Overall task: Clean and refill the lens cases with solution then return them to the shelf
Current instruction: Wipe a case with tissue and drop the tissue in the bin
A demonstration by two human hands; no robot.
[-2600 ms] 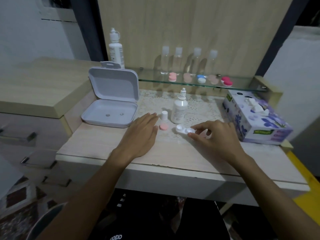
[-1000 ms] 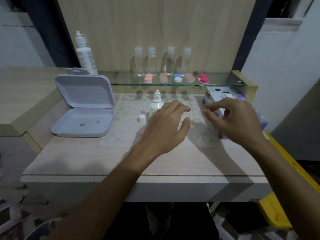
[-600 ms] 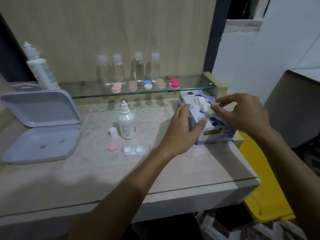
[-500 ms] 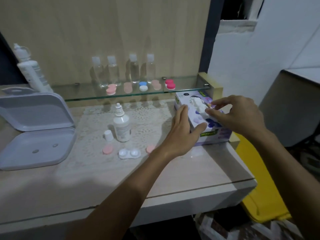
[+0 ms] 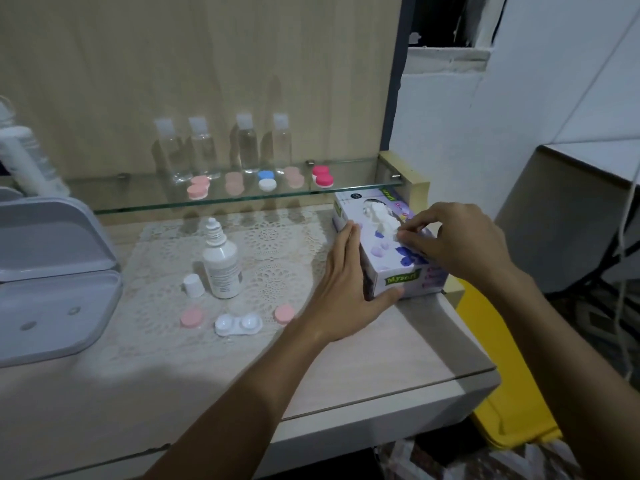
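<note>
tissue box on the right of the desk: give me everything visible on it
The tissue box is a rectangular carton, apparently card, white and lilac with purple flower prints and a green label on its near end. It lies flat at the desk's right edge, below the end of the glass shelf. A white tissue sticks up from the top slot. The left hand steadies its left side; the right hand pinches the tissue.

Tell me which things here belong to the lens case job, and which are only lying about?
In the job:
- open white lens case
- two pink caps
- solution bottle, its white cap off
- tissue box, steadied by the left hand
- tissue, pinched by the right hand
- lens cases on the glass shelf

Lying about:
- open grey box
- four clear bottles
</note>
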